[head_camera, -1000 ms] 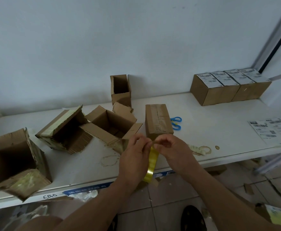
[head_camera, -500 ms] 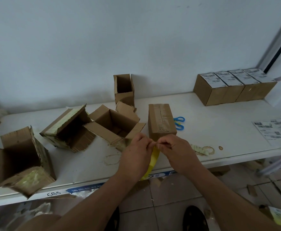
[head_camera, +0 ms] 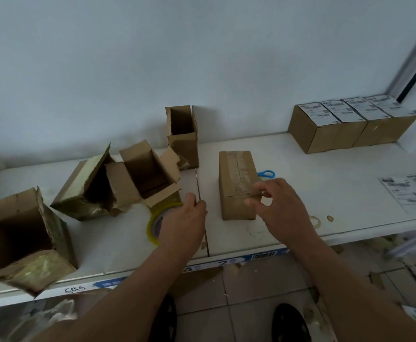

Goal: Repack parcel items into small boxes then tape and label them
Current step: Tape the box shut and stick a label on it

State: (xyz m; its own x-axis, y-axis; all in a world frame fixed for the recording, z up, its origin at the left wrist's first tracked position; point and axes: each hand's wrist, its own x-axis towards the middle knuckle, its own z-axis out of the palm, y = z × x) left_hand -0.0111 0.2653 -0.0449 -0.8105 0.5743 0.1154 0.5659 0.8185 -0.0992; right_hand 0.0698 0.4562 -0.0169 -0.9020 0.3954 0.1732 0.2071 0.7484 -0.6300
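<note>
— What do we have around the work?

— We see a white bench [head_camera: 300,169] against a pale wall [head_camera: 152,58], and blue-handled scissors [head_camera: 266,174] lying on the bench.

— And lower down?

— We make out a tiled floor [head_camera: 246,280] with cardboard scraps [head_camera: 377,280], two dark shoes [head_camera: 289,324], and ring stains [head_camera: 315,221] near the bench's front edge.

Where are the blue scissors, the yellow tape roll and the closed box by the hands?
blue scissors [head_camera: 267,174], head view, on a handle loop.
yellow tape roll [head_camera: 153,226], head view, on its outer rim.
closed box [head_camera: 236,180], head view, on its taped top.
</note>
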